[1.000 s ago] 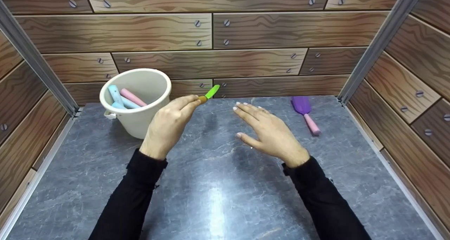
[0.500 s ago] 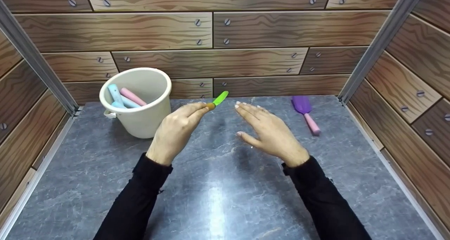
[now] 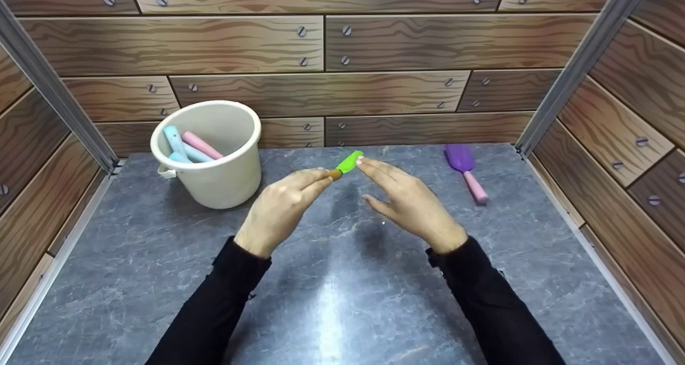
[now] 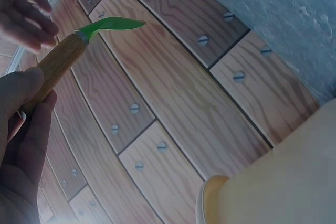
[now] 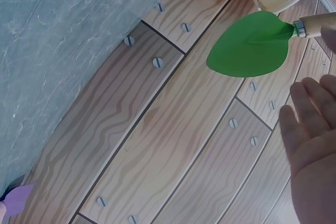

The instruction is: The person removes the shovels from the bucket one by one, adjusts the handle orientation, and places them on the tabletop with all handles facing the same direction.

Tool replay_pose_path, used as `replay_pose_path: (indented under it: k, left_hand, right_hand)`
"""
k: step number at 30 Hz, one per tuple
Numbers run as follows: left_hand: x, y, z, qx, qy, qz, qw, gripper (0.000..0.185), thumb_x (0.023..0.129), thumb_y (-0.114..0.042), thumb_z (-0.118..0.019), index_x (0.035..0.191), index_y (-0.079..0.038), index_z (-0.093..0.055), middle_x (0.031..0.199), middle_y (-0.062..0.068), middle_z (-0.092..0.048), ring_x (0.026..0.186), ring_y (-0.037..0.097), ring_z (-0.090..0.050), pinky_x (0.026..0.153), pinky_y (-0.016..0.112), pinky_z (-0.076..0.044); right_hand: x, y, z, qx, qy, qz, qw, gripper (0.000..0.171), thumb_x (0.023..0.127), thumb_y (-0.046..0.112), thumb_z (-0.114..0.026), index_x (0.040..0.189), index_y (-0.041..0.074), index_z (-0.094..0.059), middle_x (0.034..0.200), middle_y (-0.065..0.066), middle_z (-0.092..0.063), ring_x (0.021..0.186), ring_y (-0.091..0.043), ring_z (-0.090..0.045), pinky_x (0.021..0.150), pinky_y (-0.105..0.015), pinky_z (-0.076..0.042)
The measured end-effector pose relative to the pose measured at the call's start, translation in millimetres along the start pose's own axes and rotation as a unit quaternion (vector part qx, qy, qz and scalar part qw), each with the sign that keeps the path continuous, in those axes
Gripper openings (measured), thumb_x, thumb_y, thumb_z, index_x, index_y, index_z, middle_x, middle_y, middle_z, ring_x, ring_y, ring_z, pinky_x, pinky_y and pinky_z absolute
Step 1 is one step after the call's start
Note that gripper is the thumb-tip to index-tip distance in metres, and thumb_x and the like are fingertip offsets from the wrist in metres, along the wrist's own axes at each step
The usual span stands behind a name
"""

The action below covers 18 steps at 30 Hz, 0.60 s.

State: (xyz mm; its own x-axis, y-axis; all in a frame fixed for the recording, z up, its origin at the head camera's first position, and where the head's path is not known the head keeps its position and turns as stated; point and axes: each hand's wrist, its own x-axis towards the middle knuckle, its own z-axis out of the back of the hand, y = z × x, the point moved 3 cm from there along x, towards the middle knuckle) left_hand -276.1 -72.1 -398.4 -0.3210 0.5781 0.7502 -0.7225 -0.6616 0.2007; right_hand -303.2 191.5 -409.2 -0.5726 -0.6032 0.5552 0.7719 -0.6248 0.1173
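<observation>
Green trowel [image 3: 349, 162]: a small toy tool with a green blade and wooden handle, held in the air above the grey table [image 3: 332, 301], to the right of the cream bucket [image 3: 211, 156] and nearer the viewer than its rim.
Left hand [image 3: 281, 207]: fingers and thumb pinch the wooden handle, blade pointing toward the other hand.
Right hand [image 3: 409, 202]: fingers straight and relaxed, holding nothing, fingertips just beside the blade tip; whether they touch it I cannot tell.
Doing it well: I judge this a hand-over, so the grip on the handle should stay firm until the receiving fingers close, the blade kept level.
Count, trowels: one green; one purple trowel [image 3: 464, 171] with a pink handle, lying far right of the bucket.
Count, bucket: one.
Count, handles in bucket [image 3: 187, 145]: about three show, pink and light blue.
</observation>
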Motion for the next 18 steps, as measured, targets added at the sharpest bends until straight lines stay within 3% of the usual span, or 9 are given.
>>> replay_pose_path:
  k: [8, 18]
  left_hand:
    - [-0.4, -10.2, -8.7, -0.028, 0.018, -0.019, 0.9993, 0.033, 0.099, 0.005, -0.083, 0.131, -0.002, -0.086, 0.137, 0.011, -0.087, 0.124, 0.027, -0.087, 0.108, 0.032, -0.07]
    - [-1.7, -25.6, -13.4, -0.007, 0.02, -0.048, 0.9986, 0.037, 0.098, 0.003, -0.086, 0.134, -0.005, -0.086, 0.135, 0.01, -0.088, 0.123, 0.024, -0.087, 0.107, 0.031, -0.071]
  right_hand:
    - [-1, 0, -3, 0.011, -0.006, 0.003, 1.0, 0.065, 0.105, 0.015, -0.089, 0.164, 0.003, -0.065, 0.165, -0.022, -0.07, 0.149, -0.041, -0.073, 0.127, -0.054, -0.062]
    - [-2, 2, -12, 0.025, -0.006, 0.015, 1.0, 0.058, 0.1, 0.009, -0.093, 0.154, 0.002, -0.072, 0.152, -0.019, -0.079, 0.136, -0.037, -0.081, 0.119, -0.048, -0.068]
